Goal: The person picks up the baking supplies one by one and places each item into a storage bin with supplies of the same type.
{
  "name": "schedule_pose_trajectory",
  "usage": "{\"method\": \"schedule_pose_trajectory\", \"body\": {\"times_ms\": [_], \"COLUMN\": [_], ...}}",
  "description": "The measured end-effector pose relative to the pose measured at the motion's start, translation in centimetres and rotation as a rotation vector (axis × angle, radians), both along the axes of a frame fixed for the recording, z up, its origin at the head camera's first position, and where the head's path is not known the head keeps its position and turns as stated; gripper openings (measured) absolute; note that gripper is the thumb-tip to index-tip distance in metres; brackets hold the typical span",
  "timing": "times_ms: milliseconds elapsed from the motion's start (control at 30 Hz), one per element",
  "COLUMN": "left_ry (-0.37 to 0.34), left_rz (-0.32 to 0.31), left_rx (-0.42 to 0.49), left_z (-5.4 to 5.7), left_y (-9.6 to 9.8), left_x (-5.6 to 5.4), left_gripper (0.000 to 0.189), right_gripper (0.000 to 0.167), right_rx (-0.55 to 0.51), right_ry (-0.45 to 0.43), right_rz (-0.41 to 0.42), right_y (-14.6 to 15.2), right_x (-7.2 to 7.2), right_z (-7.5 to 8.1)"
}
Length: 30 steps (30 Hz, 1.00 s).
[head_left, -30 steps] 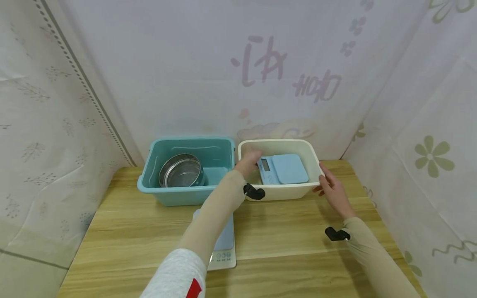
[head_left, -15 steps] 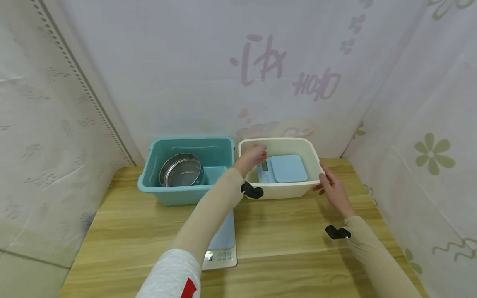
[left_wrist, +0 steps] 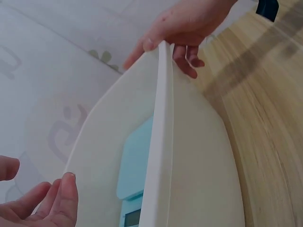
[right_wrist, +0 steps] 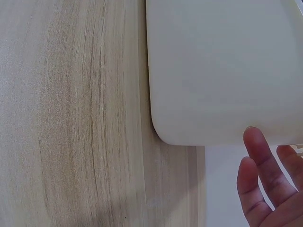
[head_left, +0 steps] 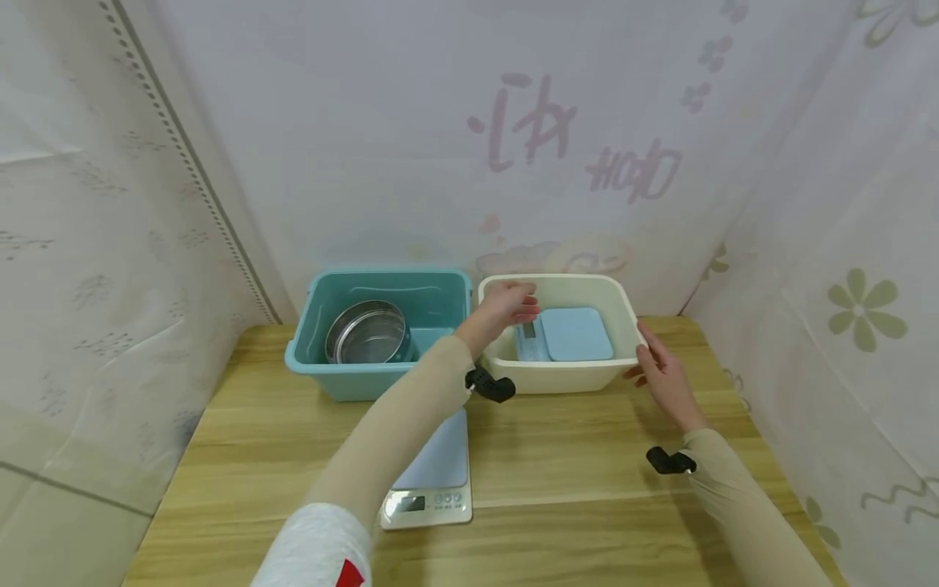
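Note:
A cream plastic bin (head_left: 568, 377) stands on the table with a light blue kitchen scale (head_left: 577, 334) lying inside it. Over the bin's left part hovers my left hand (head_left: 500, 315), holding nothing, its fingers loosely bent and apart in the left wrist view. My right hand (head_left: 666, 387) grips the bin's right front corner. The left wrist view shows its thumb at the rim and other fingers below, against the outer wall (left_wrist: 203, 142). Part of the scale's display side is hidden by my left hand.
Left of the cream bin stands a teal bin (head_left: 359, 381) holding round metal-mesh sieves (head_left: 370, 336). A second scale (head_left: 433, 501), white with a pale blue plate, lies on the wooden table (head_left: 557, 489) partly under my left forearm. Printed cloth (head_left: 411, 163) hangs behind.
My left hand has lifted off from beside the blue scale's left edge, and its fingers have loosened. The right hand keeps its grip on the corner. The head view has shifted slightly.

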<state>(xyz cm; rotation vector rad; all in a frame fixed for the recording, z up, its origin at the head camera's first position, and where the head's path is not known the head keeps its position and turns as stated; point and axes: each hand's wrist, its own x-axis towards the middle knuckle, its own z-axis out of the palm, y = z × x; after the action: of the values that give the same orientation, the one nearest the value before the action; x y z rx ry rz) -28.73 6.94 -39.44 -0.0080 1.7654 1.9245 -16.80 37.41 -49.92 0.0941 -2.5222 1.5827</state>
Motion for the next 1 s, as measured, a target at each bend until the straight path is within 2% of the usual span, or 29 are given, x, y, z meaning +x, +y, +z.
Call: {"method": "schedule_pose_trajectory", "body": {"times_ms": [400, 633, 833, 1000], "left_ry": [0.122, 0.165, 0.202, 0.238], "left_rz": [-0.071, -0.094, -0.152, -0.208], "left_rx": [-0.026, -0.071, -0.111, -0.148], "left_z": [1.4, 1.7, 1.8, 1.8], "left_y": [-2.0, -4.0, -5.8, -7.9], "left_x": [3.0, 4.9, 6.7, 8.6], "left_gripper": [0.038, 0.03, 0.031, 0.033], "right_gripper": [0.054, 0.055, 0.056, 0.055], "right_rx": [0.008, 0.017, 0.022, 0.024], "right_ry": [-0.017, -0.003, -0.013, -0.011], "right_rz": [0.008, -0.003, -0.004, 0.002], "right_y": [0.1, 0.0, 0.0, 0.0], "right_x": [-0.1, 0.1, 0.3, 0.3], "right_z": [-0.3, -0.4, -0.3, -0.1]}}
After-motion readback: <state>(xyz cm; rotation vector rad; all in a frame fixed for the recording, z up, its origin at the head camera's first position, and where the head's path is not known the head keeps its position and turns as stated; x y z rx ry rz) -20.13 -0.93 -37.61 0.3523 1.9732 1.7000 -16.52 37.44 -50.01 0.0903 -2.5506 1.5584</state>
